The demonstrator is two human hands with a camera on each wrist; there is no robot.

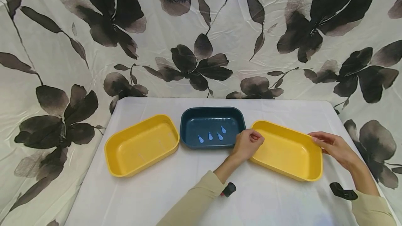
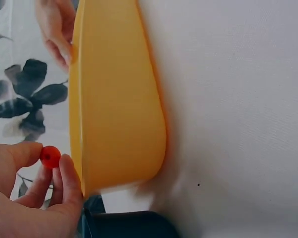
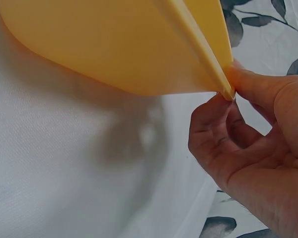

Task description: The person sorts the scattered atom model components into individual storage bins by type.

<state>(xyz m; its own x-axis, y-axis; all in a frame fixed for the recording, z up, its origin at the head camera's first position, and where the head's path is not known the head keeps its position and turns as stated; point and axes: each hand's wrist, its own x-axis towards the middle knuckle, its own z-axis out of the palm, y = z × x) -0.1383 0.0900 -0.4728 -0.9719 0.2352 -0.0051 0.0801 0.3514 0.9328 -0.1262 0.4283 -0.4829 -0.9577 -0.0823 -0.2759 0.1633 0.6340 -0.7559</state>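
Observation:
My left hand is at the near left corner of the right-hand yellow tray. In the left wrist view its thumb and fingertips pinch a small round red bead with a dark hole, beside the tray's rim. My right hand grips the same tray's rim at its right end, thumb on the inner side and fingers beneath the lip, as the right wrist view shows. No loose pieces show inside this tray.
A dark blue tray in the middle holds several light-blue teardrop pieces. Another yellow tray stands on the left with a few thin, pale pieces in it. All sit on a white-covered table before a floral cloth.

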